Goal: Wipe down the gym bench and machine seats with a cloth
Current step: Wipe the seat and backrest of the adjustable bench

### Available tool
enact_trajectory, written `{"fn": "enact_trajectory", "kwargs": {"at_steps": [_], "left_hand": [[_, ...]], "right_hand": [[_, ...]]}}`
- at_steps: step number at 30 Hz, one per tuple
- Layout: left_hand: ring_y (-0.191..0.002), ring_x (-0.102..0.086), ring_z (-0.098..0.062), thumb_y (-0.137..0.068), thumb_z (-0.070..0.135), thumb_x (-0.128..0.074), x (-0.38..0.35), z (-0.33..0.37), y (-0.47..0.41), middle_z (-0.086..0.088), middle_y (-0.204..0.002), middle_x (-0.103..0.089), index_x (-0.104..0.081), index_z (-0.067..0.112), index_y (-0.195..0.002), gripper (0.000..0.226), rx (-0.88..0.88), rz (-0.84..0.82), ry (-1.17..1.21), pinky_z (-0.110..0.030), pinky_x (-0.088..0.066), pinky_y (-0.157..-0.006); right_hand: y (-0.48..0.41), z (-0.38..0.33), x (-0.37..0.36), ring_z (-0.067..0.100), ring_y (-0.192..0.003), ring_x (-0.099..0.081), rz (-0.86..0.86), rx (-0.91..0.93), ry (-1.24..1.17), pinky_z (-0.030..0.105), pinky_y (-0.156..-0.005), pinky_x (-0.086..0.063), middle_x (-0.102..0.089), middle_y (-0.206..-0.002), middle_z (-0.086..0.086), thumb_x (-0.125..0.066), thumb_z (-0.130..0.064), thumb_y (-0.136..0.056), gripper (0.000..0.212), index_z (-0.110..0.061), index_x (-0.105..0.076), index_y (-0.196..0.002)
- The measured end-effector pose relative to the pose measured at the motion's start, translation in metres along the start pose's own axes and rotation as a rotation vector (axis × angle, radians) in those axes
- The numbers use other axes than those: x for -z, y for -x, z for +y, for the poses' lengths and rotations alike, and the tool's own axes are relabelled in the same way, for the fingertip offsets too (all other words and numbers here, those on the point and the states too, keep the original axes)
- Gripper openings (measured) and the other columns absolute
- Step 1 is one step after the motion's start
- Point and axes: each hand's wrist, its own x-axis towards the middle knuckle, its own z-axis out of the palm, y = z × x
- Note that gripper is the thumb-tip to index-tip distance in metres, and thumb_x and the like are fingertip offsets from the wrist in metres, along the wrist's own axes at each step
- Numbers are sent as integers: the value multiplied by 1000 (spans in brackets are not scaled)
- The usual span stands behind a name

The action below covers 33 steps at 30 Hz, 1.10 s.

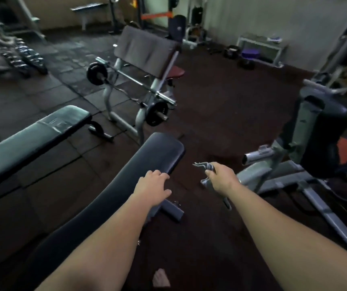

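Cut off at the bottom edge: part of a bare foot (161, 278), and both forearms short of the elbow. Just ahead, two hands. Left hand (152, 186) laid on the right edge of the nearest bench (143, 162), fingers loose and spread, gripping nothing. Right hand (220, 177) off the pad, held over the floor (210, 114), fist closed round a grey cloth (205, 165); cloth bunched, ends poking out above and below the fist, middle hidden inside it, touching no pad. Near end of that bench lost under the left arm. Two flat dark padded benches counted, the second bench (32, 135) to the left, cut by the frame. To the right, one grey machine (319, 131), seat hard to make out behind its black pad. Farther on, one curl bench (145, 49) carrying one barbell (134, 79) with two plates. Dumbbells (21, 57) far left, blurred, not countable. Dark square tiles on the left, reddish-brown matting on the right; pale wall beyond, dim light.
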Motion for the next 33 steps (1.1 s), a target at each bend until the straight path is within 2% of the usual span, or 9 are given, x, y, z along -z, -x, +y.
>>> {"fn": "enact_trajectory", "kwargs": {"at_steps": [3, 8, 12, 16, 24, 26, 28, 30, 33], "left_hand": [[-133, -45, -26, -95, 51, -60, -1, -35, -27, 3, -143, -51, -47, 34, -149, 58, 94, 18, 35, -45, -45, -103], [-139, -41, -26, -96, 52, -61, -5, -83, -60, 3, -147, -48, -45, 32, -151, 61, 258, 22, 106, -48, -42, -108], [-140, -39, -25, -96, 50, -60, -11, -102, -76, 4, -150, -46, -45, 31, -152, 61, 392, 53, 179, -47, -42, -109], [-138, -40, -24, -97, 50, -59, -28, -116, -90, 5, -152, -44, -43, 31, -153, 61, 542, 85, 240, -44, -43, -107], [-150, -29, -19, -99, 50, -55, -101, -135, -105, 7, -165, -31, -37, 30, -158, 64, 838, 172, 387, -43, -37, -116], [-157, -18, -18, -102, 52, -50, -124, -140, -110, 6, -172, -18, -29, 29, -162, 67, 882, 186, 378, -43, -28, -124], [-161, -2, -17, -105, 56, -41, -151, -148, -114, 6, -174, -3, -18, 31, -165, 69, 908, 193, 352, -44, -15, -129], [-160, 9, -14, -105, 60, -33, -175, -156, -116, 9, -174, 7, -8, 35, -166, 70, 902, 200, 355, -45, -3, -130], [-157, 20, -9, -104, 65, -22, -206, -159, -119, 14, -173, 14, 1, 40, -165, 69, 878, 269, 375, -43, 8, -129]], "right_hand": [[-59, -21, -17, -10, -64, -57, -56, 55, -10, 11, -60, -41, -65, -73, -18, -53, -24, -106, 14, -24, -64, -114], [-132, -59, -52, 18, -94, -70, -179, 126, 37, 32, -85, -53, -75, -99, -1, -55, -26, -103, 13, -30, -64, -113], [-185, -92, -77, 16, -91, -63, -277, 259, 159, 25, -71, -43, -71, -107, 3, -52, -26, -105, 20, -27, -63, -122], [-234, -121, -103, 27, -108, -67, -387, 389, 263, 33, -83, -47, -75, -112, 7, -56, -23, -102, 25, -21, -65, -126], [-300, -133, -184, 36, -103, -65, -601, 730, 524, 44, -82, -52, -70, -105, 7, -66, -19, -89, 8, -18, -60, -95], [-311, -117, -217, 34, -136, -49, -684, 816, 589, 43, -106, -41, -59, -138, 9, -56, -28, -100, 17, -18, -63, -113], [-317, -97, -242, 27, -159, -10, -719, 933, 734, 39, -126, -11, -20, -170, 9, -46, -41, -106, 56, -12, -41, -155], [-320, -78, -255, 19, -159, 12, -645, 1096, 824, 36, -128, 6, 2, -174, 3, -27, -56, -105, 73, -17, -14, -166], [-323, -62, -265, 13, -156, 17, -493, 1208, 819, 34, -125, 13, 4, -173, -3, -9, -65, -97, 81, -23, -7, -166]]}}
